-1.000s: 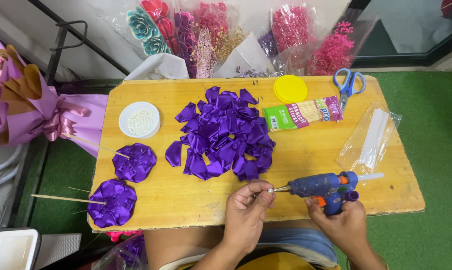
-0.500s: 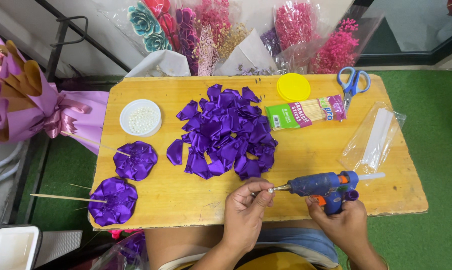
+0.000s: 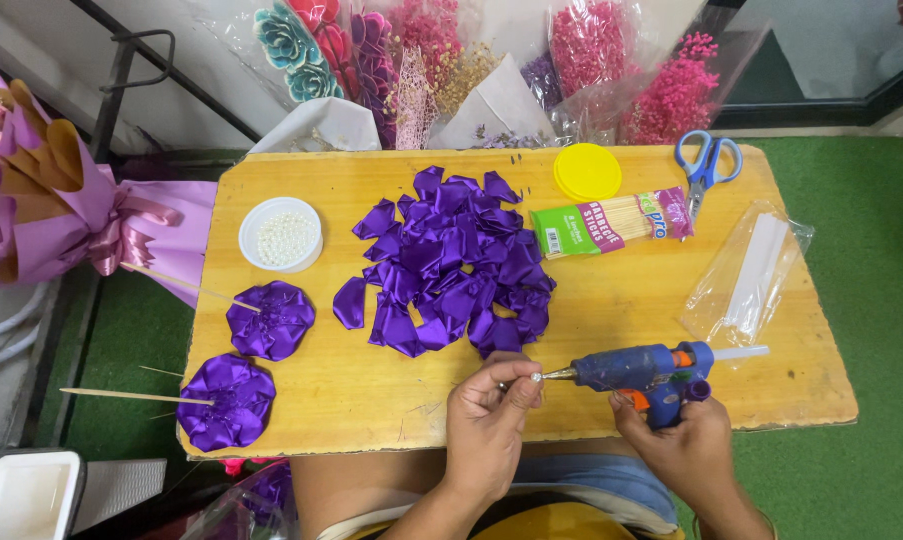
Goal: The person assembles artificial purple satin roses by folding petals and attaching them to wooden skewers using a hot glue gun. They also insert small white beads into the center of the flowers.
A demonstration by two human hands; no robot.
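Holding a blue glue gun (image 3: 643, 372) in the right hand (image 3: 683, 447), grip clenched around the handle, nozzle pointing left at the left hand (image 3: 488, 418). Pinching something tiny, perhaps a pearl bead (image 3: 535, 377), between left fingertips, right at the nozzle tip, just above the near edge of the yellow wooden surface (image 3: 611, 300). Risking a burn here: hot tip almost touching bare fingertips, so any slip or excess squeeze likely putting glue on skin. Risking also a dropped bead, too small for a secure pinch, rolling off the near edge. Lying beyond: a heap of purple satin petals (image 3: 451, 265), two finished purple flowers (image 3: 269, 320) on skewers, a white dish of pearls (image 3: 281, 234).
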